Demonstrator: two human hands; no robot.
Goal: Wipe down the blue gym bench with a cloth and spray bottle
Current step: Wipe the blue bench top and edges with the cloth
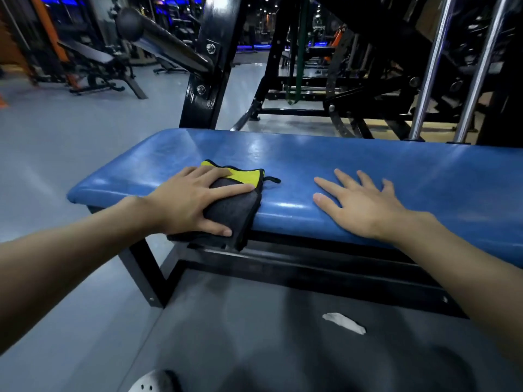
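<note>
At far left, well behind on the grey floor [56, 154], stands an incline bench [93, 56] with an orange frame. Nearer, the left hand [186, 199] lies flat on a cloth [235, 207], fingers spread over it and the thumb curled down at its near edge, a loose press more than a closed grip. The cloth is dark grey with a yellow side [246, 176] showing beyond the fingers; it sits on the left part of the blue worktop [382, 162] and droops over the near edge, hanging in front of the black frame [283, 264]. A small dark loop [273, 180] sticks out from its right side onto the pad. Behind the cloth, a black upright [209, 80] rises at the pad's far edge, with a dark padded roller [158, 33] slanting off it to the upper left. Farther right, the right hand [365, 205] rests palm-down on the bare pad, fingers apart and holding nothing, well clear of the cloth. The pad shines with streaks of reflected light. Past its far edge stand black machine frames [339, 89] and, at right, two chrome rods [452, 66]. On the dark mat [254, 335] under the bench lies a white scrap [343, 323]. No spray bottle is in view.
</note>
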